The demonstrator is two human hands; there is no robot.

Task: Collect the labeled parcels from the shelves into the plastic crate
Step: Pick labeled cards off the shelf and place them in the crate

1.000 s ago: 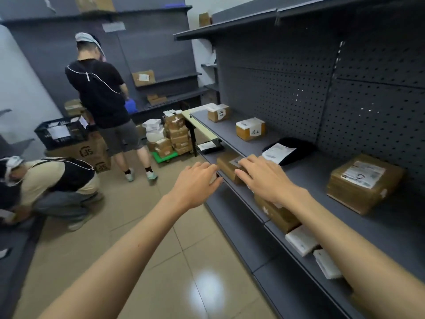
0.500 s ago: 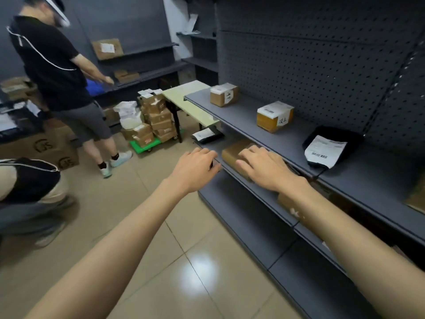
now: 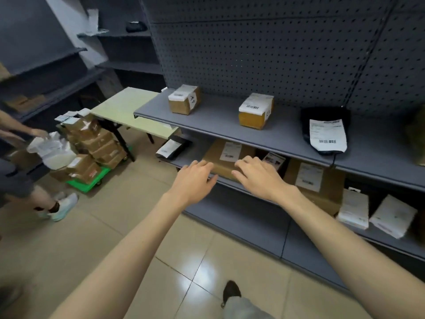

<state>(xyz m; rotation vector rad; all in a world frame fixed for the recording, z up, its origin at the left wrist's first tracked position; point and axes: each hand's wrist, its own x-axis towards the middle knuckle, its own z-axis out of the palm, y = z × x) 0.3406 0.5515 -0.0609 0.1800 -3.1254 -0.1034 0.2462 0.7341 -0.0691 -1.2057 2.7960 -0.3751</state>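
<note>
A flat brown labeled parcel (image 3: 224, 155) lies at the front of the lower grey shelf (image 3: 184, 161). My left hand (image 3: 195, 179) hovers at its left front corner, fingers relaxed and spread. My right hand (image 3: 257, 174) rests flat on the parcel's right front part, fingers straight. On the upper shelf (image 3: 218, 120) stand two small brown boxes (image 3: 184, 100) (image 3: 256, 110) and a black bag with a white label (image 3: 326, 132). A larger labeled carton (image 3: 315, 180) sits to the right of my right hand. The plastic crate is not in view.
Two white parcels (image 3: 354, 209) (image 3: 393, 216) lie at the lower right. A black mailer (image 3: 173, 147) rests left on the lower shelf. A pale green table (image 3: 128, 111) adjoins the shelving, with stacked cartons on a green trolley (image 3: 92, 153) beside it. Another person (image 3: 27, 180) stands at left.
The view has dropped and turned toward the shelving. Both my hands have moved forward to the flat brown parcel on the lower shelf; the right one now lies on it.
</note>
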